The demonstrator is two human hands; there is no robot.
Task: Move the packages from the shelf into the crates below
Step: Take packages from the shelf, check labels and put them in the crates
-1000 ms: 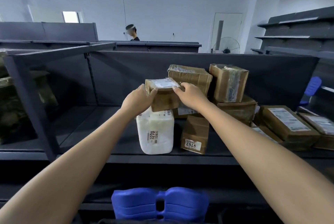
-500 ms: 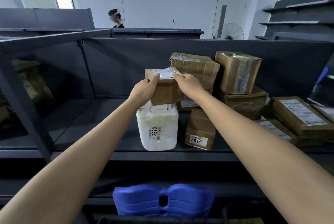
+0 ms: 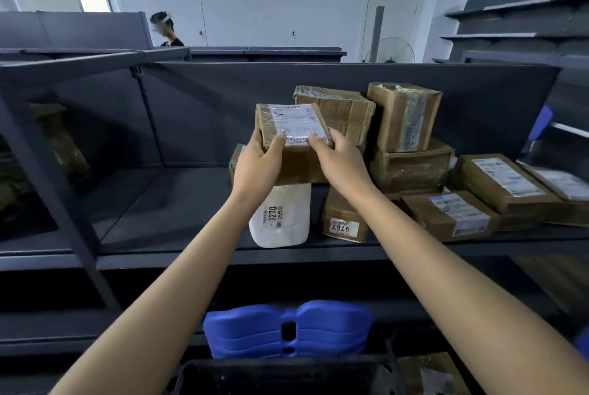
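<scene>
- The left hand (image 3: 258,165) and right hand (image 3: 342,161) clamp a small cardboard box (image 3: 294,130) between them. The thumbs lie on its top and the fingers are curled underneath, hidden.
- The box is brown and rectangular, tipped toward the camera. Its white label sits under glossy clear tape, the print too blurred to read.
- It is above the dark metal shelf (image 3: 223,256), directly over a white, soft-looking padded parcel (image 3: 280,219) marked 3270. Whether they touch cannot be told.
- Just beside the parcel stands a taped brown carton (image 3: 342,219) with a numbered sticker.
- A creased carton (image 3: 344,110) behind is partly covered.
- Both bare forearms reach forward, nearly straight.
- Below, a black crate (image 3: 280,369) is cut off by the frame edge.
</scene>
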